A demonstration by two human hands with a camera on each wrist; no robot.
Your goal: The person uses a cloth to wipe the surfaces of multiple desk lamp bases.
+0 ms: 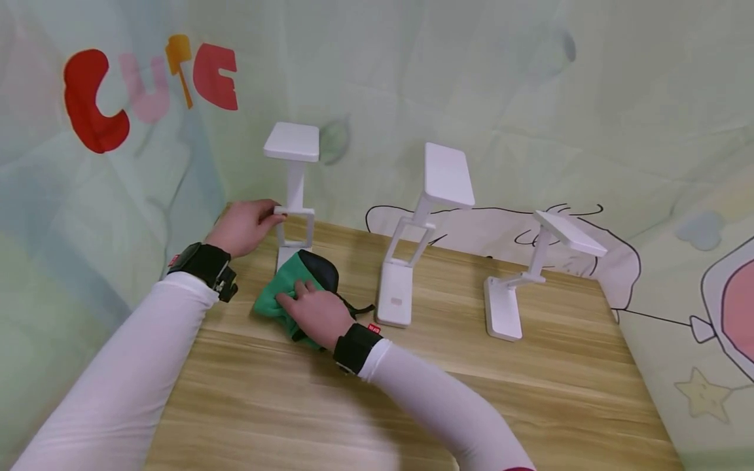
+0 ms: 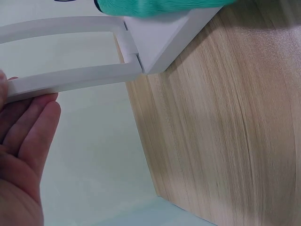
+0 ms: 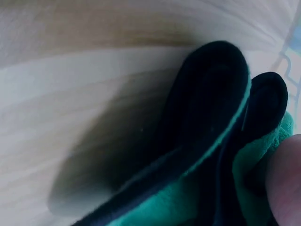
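At the left stands a white folding desk lamp, its flat head raised above a hinged open frame. My left hand pinches the upper end of that frame, fingers beneath one side bar in the left wrist view. A bunched green cloth with black edging covers the lower part of the lamp's base. My right hand grips the cloth from above. Close up in the right wrist view, the cloth's black-trimmed folds stand up beside a fingertip.
Two more white desk lamps stand to the right, one in the middle and a lower-folded one. All are on a wood-grain table. Printed fabric walls rise close behind and at both sides.
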